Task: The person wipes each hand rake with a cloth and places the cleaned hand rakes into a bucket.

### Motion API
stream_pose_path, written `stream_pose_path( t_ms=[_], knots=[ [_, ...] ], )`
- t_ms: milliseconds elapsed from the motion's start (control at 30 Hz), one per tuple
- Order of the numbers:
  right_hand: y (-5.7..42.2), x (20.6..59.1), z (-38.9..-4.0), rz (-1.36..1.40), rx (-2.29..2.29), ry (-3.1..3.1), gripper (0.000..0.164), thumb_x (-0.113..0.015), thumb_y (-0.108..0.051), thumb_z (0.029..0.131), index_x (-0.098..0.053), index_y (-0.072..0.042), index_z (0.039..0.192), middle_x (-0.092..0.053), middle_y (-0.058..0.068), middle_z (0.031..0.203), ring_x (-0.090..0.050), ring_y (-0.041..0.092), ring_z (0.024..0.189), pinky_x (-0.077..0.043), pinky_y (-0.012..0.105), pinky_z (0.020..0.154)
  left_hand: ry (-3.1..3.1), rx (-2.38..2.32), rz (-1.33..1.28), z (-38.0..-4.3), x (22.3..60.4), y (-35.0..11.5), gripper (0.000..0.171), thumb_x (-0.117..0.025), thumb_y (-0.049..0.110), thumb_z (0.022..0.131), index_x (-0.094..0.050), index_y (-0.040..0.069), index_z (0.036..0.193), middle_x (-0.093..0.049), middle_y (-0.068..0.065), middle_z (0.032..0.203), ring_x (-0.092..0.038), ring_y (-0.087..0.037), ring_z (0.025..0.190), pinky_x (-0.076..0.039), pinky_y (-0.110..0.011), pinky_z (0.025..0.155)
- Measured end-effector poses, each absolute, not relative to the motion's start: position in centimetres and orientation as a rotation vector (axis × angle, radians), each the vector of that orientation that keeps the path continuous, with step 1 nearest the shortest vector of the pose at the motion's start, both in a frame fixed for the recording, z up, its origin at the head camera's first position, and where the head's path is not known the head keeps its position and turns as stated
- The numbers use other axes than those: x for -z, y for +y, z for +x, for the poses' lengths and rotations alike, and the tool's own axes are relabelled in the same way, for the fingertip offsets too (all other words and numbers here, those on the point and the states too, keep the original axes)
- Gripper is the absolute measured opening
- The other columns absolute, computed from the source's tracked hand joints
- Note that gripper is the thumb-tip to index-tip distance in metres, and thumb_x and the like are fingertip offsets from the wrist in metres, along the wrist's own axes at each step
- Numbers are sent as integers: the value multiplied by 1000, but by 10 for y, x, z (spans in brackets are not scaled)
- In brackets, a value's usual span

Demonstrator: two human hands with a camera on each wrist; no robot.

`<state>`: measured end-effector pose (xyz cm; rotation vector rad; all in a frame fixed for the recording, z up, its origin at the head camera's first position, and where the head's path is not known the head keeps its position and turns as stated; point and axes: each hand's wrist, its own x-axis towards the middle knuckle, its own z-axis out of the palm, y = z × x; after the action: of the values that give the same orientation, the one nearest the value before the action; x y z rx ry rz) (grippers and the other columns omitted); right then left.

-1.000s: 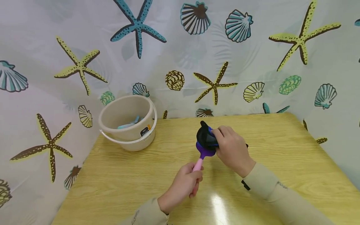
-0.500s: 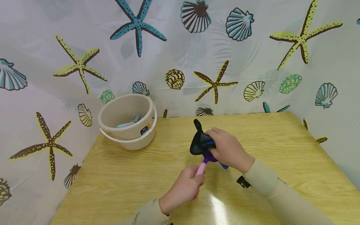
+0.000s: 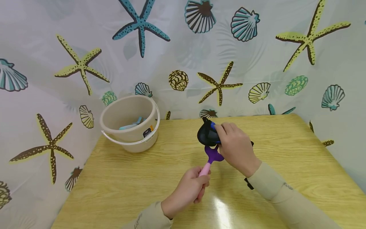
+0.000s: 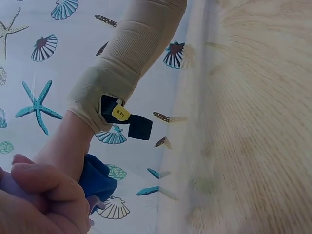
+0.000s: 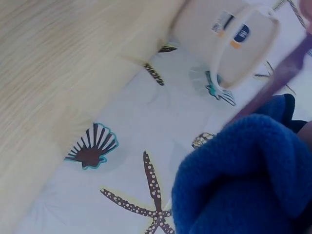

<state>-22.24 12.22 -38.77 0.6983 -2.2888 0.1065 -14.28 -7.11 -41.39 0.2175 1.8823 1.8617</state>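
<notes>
My left hand [image 3: 187, 189] grips the pink handle of a tool with a purple head [image 3: 213, 155]; the head's upper part is hidden, so I cannot tell its kind. In my right hand [image 3: 237, 149] is a cloth [image 3: 207, 135], black on one side and fleecy blue on the other. It lies over the top of the purple head. In the right wrist view the cloth's blue fleece [image 5: 243, 146] bulges in folds beside the purple shaft [image 5: 278, 80]. The left wrist view shows my curled left fingers [image 4: 46, 183] close to blue cloth [image 4: 97, 183].
A beige bucket [image 3: 131, 140] with a white handle stands at the table's back left, holding light blue items [image 3: 130, 126]. Behind the wooden table [image 3: 128, 187] hangs a curtain [image 3: 171, 47] printed with starfish and shells.
The cloth slid down the purple head toward the handle, then went back up, baring more of the purple. My right hand moved with it; the left kept its grip nearly in place.
</notes>
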Motion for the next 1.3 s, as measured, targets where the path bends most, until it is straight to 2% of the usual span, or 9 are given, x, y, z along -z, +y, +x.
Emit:
stream_pose_path(
  t_ms=[133,267,367,500,700,933,1133,1300],
  knots=[
    [131,380,-216,667,-341,-2293,36,-68,-2,72,-62,2,107,-61,16,93,-55,28,84,-56,48,65,1894,-1876,213,-143,414,-72,15,-52,12,92,-54,0,102,-47,-1,58,-37,-11,36,-31,-19,30],
    [132,380,-205,799,-659,-2427,30,-71,-9,76,-61,-7,105,-63,4,95,-54,15,84,-53,43,69,1914,-1879,235,-146,415,-76,16,-50,12,93,-52,-1,102,-48,-2,59,-36,-11,36,-31,-19,29],
    [128,385,-199,875,-715,-2518,30,-71,-12,78,-60,-10,107,-62,-1,98,-53,10,87,-53,40,72,1914,-1887,269,-147,414,-78,16,-49,11,93,-52,-2,103,-47,-2,57,-36,-12,34,-31,-20,29],
    [127,392,-198,855,-545,-2510,34,-73,-10,77,-58,-7,109,-59,1,98,-51,11,90,-55,40,73,1880,-1895,268,-146,413,-79,17,-49,8,92,-52,-2,105,-49,-2,60,-37,-12,34,-30,-19,29],
    [136,401,-202,856,-236,-2439,47,-74,-2,72,-57,1,116,-56,12,100,-52,23,92,-57,44,71,1720,-1951,223,-142,413,-84,18,-51,6,89,-52,-3,104,-49,-3,63,-36,-11,34,-28,-18,28],
    [141,403,-209,848,-153,-2341,46,-68,2,73,-57,3,118,-57,16,101,-53,28,90,-57,45,71,1656,-1986,237,-141,413,-85,18,-50,7,91,-50,-4,105,-47,-1,63,-36,-9,36,-28,-17,28],
    [142,390,-213,689,-234,-2203,49,-69,5,70,-58,6,118,-60,21,100,-55,34,88,-56,51,71,1666,-1985,216,-143,410,-84,17,-49,8,93,-50,-2,106,-47,-1,65,-36,-10,38,-29,-17,29],
    [137,382,-207,586,-541,-2246,50,-73,-9,73,-53,3,118,-65,19,98,-61,28,84,-56,52,69,1752,-1946,230,-142,411,-85,15,-50,9,93,-51,-1,104,-49,-1,64,-37,-10,36,-30,-18,28]
  ],
)
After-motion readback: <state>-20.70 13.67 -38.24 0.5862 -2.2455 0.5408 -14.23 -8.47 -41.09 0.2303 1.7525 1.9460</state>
